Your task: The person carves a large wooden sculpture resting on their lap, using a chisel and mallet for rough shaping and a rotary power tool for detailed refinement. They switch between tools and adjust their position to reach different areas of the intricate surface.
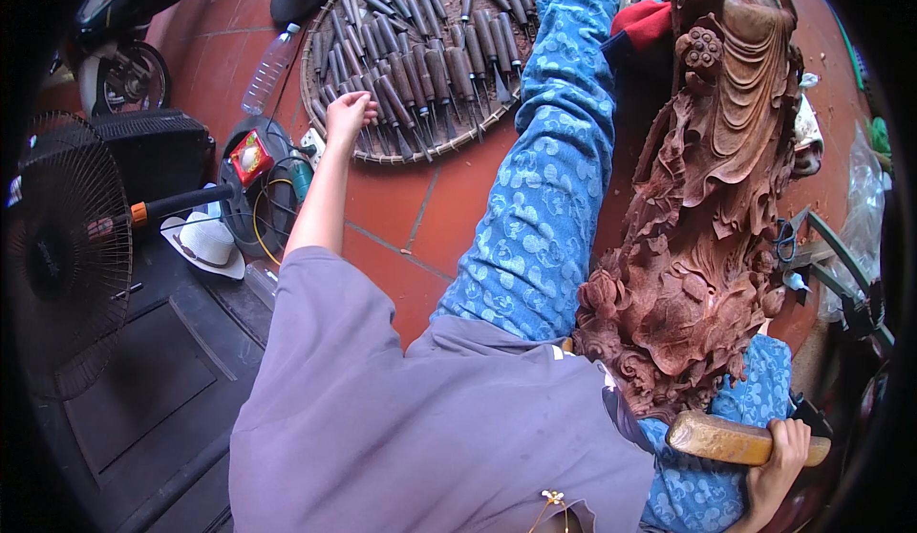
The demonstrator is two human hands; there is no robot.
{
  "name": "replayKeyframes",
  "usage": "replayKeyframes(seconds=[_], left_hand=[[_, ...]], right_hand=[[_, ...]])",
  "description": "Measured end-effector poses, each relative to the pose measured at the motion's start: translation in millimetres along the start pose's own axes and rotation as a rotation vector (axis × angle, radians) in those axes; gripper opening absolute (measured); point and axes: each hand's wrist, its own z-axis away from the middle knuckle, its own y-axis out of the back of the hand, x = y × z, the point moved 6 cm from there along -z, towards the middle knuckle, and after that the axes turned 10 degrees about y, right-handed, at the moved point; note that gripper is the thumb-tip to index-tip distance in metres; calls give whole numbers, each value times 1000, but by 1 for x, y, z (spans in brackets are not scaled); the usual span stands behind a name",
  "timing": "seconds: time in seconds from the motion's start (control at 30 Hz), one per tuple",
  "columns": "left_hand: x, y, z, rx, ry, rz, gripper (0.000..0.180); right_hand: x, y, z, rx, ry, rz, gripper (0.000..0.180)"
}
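My left hand (349,116) reaches out to the near left edge of a round woven tray (320,108) on the floor, fingers curled over the chisels (420,41) that fill it; whether it grips one I cannot tell. My right hand (778,457) is low at the right, closed around a wooden mallet block (731,437). Between them lies a large reddish carved wooden sculpture (707,189), resting beside my outstretched leg in blue patterned trousers (554,180).
An electric fan (62,246) stands at the left on a dark mat. A clear plastic bottle (267,70), a coiled extension reel (258,184), a white hat (205,245) and a motorbike wheel (124,79) lie on the red tile floor. Tools and plastic bags sit at the right.
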Motion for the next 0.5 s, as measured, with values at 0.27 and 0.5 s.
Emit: replayKeyframes(seconds=[0.27,0.5], left_hand=[[37,-24,-32,41,-115,-139,20],[15,-26,-62,-176,-62,-187,34]], right_hand=[[-1,0,4,-5,17,18,26],[7,13,-2,-16,6,72,24]])
